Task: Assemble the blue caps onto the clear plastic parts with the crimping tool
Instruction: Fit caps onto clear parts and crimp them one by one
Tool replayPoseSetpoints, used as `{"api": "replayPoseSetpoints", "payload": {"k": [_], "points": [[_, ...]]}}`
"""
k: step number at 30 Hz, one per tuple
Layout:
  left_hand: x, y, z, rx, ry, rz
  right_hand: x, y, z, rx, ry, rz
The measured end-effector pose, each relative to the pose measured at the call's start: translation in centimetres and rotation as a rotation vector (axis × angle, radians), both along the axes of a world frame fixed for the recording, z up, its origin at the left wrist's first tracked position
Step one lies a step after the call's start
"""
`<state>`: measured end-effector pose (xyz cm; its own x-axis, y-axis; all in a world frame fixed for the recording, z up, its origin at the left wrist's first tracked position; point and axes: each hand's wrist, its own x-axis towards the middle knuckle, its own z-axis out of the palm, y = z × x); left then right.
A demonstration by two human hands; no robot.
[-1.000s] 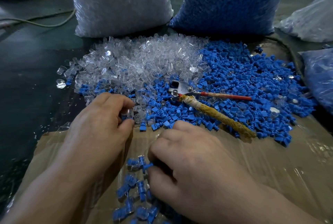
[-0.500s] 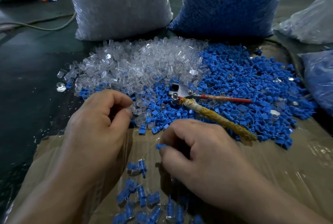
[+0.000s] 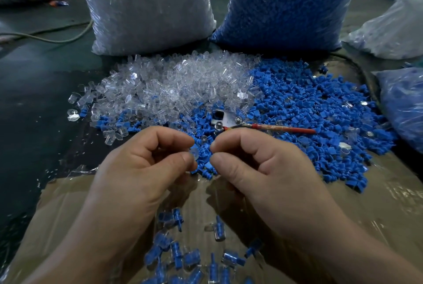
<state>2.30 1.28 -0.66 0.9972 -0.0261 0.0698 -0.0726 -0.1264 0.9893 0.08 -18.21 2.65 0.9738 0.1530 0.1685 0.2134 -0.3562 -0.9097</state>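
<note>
Plastic part [image 3: 194,154]: clear, pinched between thumb and forefinger of the left hand [image 3: 146,169], over the near edge of the heap.
Right hand [image 3: 256,169]: thumb and forefinger tips pressed together just beside the plastic part; what they held could not be told.
Crimping tool [image 3: 225,120]: lay on the blue caps [image 3: 309,105] just beyond both hands, red handle pointing right.
Assembled pieces [image 3: 178,254]: scattered by the cardboard's [image 3: 366,215] near edge.
</note>
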Motion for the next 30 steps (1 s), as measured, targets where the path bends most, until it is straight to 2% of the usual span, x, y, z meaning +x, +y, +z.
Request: {"api": "replayPoseSetpoints", "payload": {"k": [2, 5, 12, 16, 21, 27, 30], "points": [[-0.2, -0.2, 0.1, 0.011, 0.001, -0.002, 0.0, 0.2, -0.2, -0.125, -0.162, -0.019], [-0.5, -0.6, 0.4, 0.03, -0.009, -0.009, 0.2, 0.4, -0.4, -0.243, -0.288, -0.016], [-0.9, -1.1, 1.2, 0.02, -0.01, -0.068, 0.4, 0.5, -0.6, -0.27, -0.361, -0.04], [-0.9, -1.0, 1.1, 0.003, 0.001, -0.04, 0.2, 0.4, -0.3, -0.328, -0.466, -0.03], [-0.8, -1.2, 0.8, -0.013, -0.014, -0.062, 0.1, 0.4, -0.5, -0.46, -0.383, 0.07], [-0.7, -0.9, 1.2, -0.192, 0.098, -0.141, 0.1, 0.3, -0.3, -0.405, -0.324, 0.033], [-0.9, -1.0, 1.5, -0.105, 0.09, -0.134, 0.1, 0.3, -0.2, -0.428, -0.325, 0.055]]}}
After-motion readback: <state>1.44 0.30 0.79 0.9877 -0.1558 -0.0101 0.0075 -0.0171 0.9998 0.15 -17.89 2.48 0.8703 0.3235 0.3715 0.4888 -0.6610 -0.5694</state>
